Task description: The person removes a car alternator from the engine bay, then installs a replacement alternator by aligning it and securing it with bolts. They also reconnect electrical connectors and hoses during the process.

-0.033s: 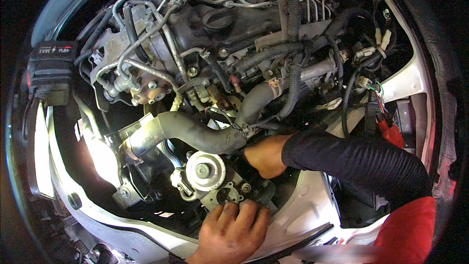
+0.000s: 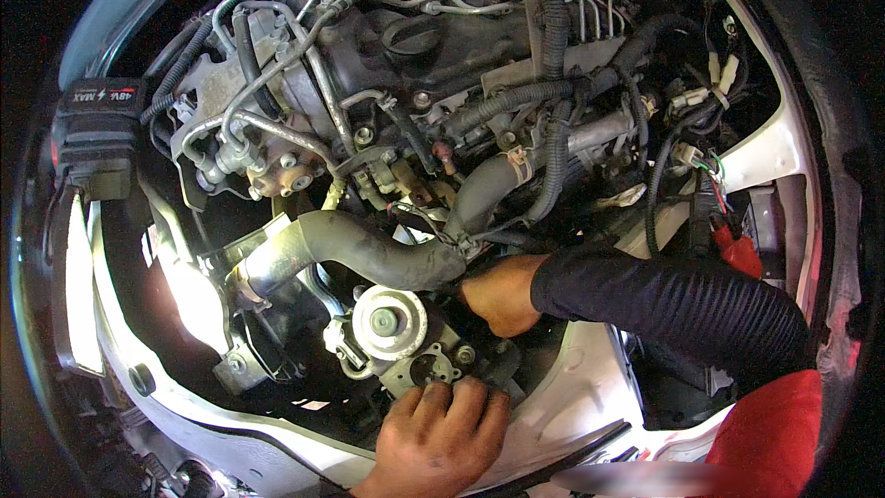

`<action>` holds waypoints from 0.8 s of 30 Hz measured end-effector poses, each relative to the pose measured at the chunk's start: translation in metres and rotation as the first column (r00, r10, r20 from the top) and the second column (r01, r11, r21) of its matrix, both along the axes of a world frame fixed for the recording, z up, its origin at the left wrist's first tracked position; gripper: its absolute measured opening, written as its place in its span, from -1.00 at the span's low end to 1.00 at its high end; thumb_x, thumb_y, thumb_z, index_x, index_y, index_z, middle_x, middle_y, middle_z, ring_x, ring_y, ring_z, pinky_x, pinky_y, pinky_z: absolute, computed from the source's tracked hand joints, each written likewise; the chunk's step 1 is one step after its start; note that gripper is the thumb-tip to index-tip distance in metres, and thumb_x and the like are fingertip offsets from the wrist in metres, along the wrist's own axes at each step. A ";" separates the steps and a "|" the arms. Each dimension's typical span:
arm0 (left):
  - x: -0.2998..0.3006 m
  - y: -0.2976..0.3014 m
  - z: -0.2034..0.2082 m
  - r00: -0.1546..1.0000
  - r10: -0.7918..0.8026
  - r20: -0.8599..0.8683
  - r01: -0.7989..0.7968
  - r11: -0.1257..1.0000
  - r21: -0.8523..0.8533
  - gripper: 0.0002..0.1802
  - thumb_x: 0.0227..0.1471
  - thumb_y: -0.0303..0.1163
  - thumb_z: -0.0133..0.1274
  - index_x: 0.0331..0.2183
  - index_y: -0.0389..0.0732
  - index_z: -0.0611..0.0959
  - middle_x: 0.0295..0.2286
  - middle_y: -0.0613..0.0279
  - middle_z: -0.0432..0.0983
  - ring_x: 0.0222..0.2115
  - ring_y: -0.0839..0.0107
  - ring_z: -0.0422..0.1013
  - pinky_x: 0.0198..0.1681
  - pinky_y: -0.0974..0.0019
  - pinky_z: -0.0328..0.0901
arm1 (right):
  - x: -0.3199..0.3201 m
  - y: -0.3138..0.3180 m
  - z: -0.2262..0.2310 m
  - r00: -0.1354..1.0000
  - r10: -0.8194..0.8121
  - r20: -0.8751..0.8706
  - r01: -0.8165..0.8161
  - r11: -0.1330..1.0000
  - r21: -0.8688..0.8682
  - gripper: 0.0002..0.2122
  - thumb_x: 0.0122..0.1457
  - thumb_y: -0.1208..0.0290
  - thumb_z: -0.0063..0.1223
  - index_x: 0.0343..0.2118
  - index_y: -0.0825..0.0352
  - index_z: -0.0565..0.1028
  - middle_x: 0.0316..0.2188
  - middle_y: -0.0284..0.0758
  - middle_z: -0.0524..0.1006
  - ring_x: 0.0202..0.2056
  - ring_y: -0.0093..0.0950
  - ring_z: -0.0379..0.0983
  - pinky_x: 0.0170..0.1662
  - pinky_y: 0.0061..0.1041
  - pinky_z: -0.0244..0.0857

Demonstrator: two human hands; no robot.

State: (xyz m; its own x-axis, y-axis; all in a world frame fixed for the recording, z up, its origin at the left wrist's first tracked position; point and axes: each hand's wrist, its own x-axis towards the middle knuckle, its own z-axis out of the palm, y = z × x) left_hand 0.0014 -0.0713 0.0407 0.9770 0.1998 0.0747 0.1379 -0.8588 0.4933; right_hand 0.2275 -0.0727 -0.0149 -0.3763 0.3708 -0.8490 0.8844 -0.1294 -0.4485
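In the lower middle my left hand (image 2: 442,433) is closed over the near edge of a fuel filter head (image 2: 403,375), a metal casting with a bolted plate. Its fingertips are hidden behind that edge. A round, silver priming pump (image 2: 390,323) with a centre knob sits on top of the head. From the right, my right hand (image 2: 505,297) reaches down beside the filter head, under a thick black hose (image 2: 378,252). The fingers of that hand are out of sight in the dark gap, so their grip is hidden.
An engine with a dark cover (image 2: 415,41) and metal pipes fills the far side. A lit work lamp (image 2: 83,267) with a black battery (image 2: 100,129) stands at the left. White body panel (image 2: 581,387) borders the near side; loose wire connectors (image 2: 691,157) hang at right.
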 end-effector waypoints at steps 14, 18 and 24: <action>0.002 -0.001 -0.001 0.997 0.012 0.071 -0.014 1.000 0.022 -0.83 -0.13 -0.35 0.15 -0.38 -0.09 0.60 -0.40 0.28 0.38 -0.43 0.33 0.38 -0.40 0.28 0.31 | 0.004 -0.027 -0.069 0.999 0.003 -0.036 0.000 0.996 0.089 -0.66 0.12 0.42 -0.02 -0.07 0.53 0.46 -0.17 0.16 0.59 -0.10 0.03 0.57 -0.02 -0.07 0.44; -0.002 0.001 -0.001 0.999 -0.004 0.047 0.003 0.999 0.033 -0.65 -0.30 -0.28 0.16 -0.32 -0.11 0.64 -0.36 0.21 0.49 -0.44 0.25 0.46 -0.39 0.19 0.39 | 0.005 -0.018 -0.046 0.999 0.010 -0.043 -0.008 0.998 0.054 -0.65 0.12 0.42 -0.02 -0.07 0.54 0.46 -0.14 0.18 0.58 -0.06 0.03 0.56 0.02 -0.08 0.43; -0.003 -0.002 0.005 1.000 -0.004 0.003 0.003 0.999 0.034 -0.53 -0.40 -0.27 0.18 -0.27 -0.10 0.67 -0.30 0.16 0.55 -0.38 0.18 0.52 -0.32 0.14 0.46 | 0.010 -0.003 -0.011 1.000 0.011 0.013 -0.012 0.998 0.065 -0.61 0.12 0.41 -0.02 -0.02 0.55 0.45 -0.10 0.18 0.57 -0.03 0.03 0.55 0.06 -0.09 0.42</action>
